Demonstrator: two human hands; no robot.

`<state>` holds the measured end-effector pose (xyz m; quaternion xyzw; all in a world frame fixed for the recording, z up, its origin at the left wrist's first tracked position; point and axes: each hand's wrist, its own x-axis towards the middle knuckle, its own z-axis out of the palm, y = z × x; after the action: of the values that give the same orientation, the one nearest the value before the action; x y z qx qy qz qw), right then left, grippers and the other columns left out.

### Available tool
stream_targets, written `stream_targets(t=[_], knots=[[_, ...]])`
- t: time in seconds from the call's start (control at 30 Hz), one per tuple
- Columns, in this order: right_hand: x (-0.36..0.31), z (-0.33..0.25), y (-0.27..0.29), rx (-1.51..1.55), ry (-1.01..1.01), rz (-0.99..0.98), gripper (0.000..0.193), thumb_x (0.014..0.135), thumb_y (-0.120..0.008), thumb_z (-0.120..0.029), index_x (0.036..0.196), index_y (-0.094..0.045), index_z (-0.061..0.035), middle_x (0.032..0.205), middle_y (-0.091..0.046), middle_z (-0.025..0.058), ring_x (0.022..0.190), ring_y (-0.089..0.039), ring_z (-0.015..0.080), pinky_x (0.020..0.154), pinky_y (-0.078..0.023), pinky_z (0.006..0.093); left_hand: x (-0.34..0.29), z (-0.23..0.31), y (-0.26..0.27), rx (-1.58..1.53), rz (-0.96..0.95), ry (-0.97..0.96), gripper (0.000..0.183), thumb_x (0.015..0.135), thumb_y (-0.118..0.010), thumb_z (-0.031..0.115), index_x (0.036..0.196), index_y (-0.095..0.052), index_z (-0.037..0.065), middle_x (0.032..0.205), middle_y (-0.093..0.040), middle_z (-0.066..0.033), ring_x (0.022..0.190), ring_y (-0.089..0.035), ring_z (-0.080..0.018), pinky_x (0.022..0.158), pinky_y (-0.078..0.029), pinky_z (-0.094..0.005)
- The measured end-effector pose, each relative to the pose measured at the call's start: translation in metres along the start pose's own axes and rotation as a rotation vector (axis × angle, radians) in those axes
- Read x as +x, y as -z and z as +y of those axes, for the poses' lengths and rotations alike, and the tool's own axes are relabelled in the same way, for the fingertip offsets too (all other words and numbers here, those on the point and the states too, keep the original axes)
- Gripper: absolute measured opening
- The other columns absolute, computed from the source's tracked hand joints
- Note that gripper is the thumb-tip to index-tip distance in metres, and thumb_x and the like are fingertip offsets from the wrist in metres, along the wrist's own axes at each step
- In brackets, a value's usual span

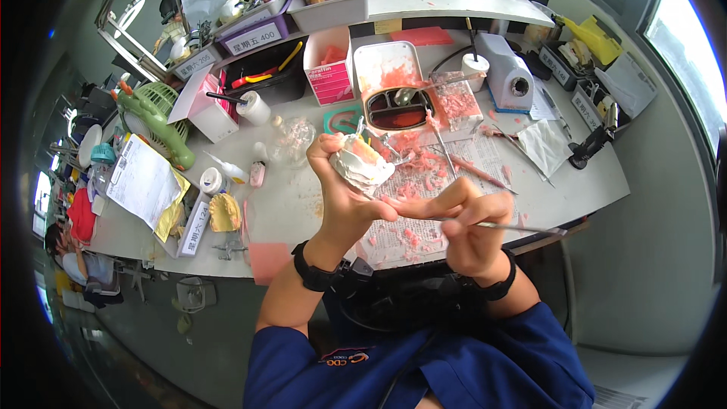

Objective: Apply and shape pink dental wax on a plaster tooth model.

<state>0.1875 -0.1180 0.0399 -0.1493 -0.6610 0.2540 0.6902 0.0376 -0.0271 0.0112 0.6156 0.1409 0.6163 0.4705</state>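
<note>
My left hand (338,208) holds up a white plaster dental cast (360,172) over the middle of the bench, its fingers wrapped round the side. Yellowish and pink material shows on the cast's upper part. In my right hand (478,229) is a slim metal carving tool (530,228), gripped between the fingers. One end of the tool sticks out to the right; the other runs toward the base of the cast, where my fingers hide it. The right fingertips meet the left hand just below the cast.
Pink wax scraps (409,240) litter a printed paper sheet under my hands. Behind stands a wax heater (365,100) with dark red melted wax. A yellow cast (225,213) and a pink wax sheet (270,262) lie left; a black torch (593,144) is right.
</note>
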Motion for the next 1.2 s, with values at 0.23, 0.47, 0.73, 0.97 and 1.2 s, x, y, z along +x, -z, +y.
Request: stream_targets(t=[0.23, 0.47, 0.73, 0.97, 1.2], knots=[[0.015, -0.045, 0.112, -1.251, -0.535, -0.138, 0.016, 0.085, -0.068, -0.009, 0.097, -0.061, -0.0011, 0.090, -0.067, 0.0147, 0.073, -0.067, 0.0322, 0.063, -0.052, 0.0395, -0.002, 0.000, 0.005, 0.174, -0.124, 0.068, 0.069, 0.079, -0.072, 0.002, 0.125, -0.021, 0.010, 0.119, -0.030, -0.0081, 0.107, -0.046, -0.0169, 0.092, -0.046, -0.0338], [-0.008, -0.018, 0.202, -1.469, -0.847, -0.357, 0.022, 0.073, -0.074, -0.018, 0.093, -0.075, -0.0098, 0.084, -0.070, 0.0159, 0.084, -0.066, 0.0347, 0.076, -0.051, 0.0444, -0.005, -0.014, 0.003, 0.494, -0.156, 0.034, 0.071, 0.074, -0.077, 0.001, 0.123, -0.026, 0.001, 0.127, -0.029, -0.0156, 0.117, -0.042, -0.0238, 0.098, -0.042, -0.0387], [0.025, -0.003, 0.183, -1.289, -0.685, -0.575, 0.026, 0.075, -0.075, -0.024, 0.096, -0.075, -0.0081, 0.089, -0.070, 0.0129, 0.084, -0.066, 0.0308, 0.074, -0.051, 0.0400, 0.002, 0.001, 0.012, 0.499, -0.239, 0.166, 0.076, 0.069, -0.084, 0.004, 0.127, -0.036, 0.004, 0.122, -0.049, -0.0147, 0.106, -0.057, -0.0180, 0.090, -0.051, -0.0337], [0.018, 0.034, 0.145, -1.317, -0.732, -0.848, 0.022, 0.074, -0.073, -0.026, 0.083, -0.071, -0.0059, 0.083, -0.069, 0.0147, 0.080, -0.066, 0.0336, 0.071, -0.051, 0.0418, 0.009, 0.009, 0.004, 0.455, -0.275, 0.228, 0.071, 0.060, -0.095, 0.029, 0.111, -0.055, -0.001, 0.101, -0.064, -0.0111, 0.091, -0.064, -0.0178, 0.082, -0.053, -0.0318], [0.050, -0.030, 0.152, -1.272, -0.712, -0.599, 0.012, 0.070, -0.064, -0.007, 0.081, -0.061, -0.0033, 0.073, -0.066, 0.0161, 0.072, -0.065, 0.0368, 0.066, -0.051, 0.0438, 0.009, 0.016, 0.007, 0.429, -0.218, 0.145, 0.060, 0.066, -0.092, 0.023, 0.106, -0.052, 0.003, 0.093, -0.063, -0.0038, 0.086, -0.062, -0.0095, 0.076, -0.052, -0.0259]])
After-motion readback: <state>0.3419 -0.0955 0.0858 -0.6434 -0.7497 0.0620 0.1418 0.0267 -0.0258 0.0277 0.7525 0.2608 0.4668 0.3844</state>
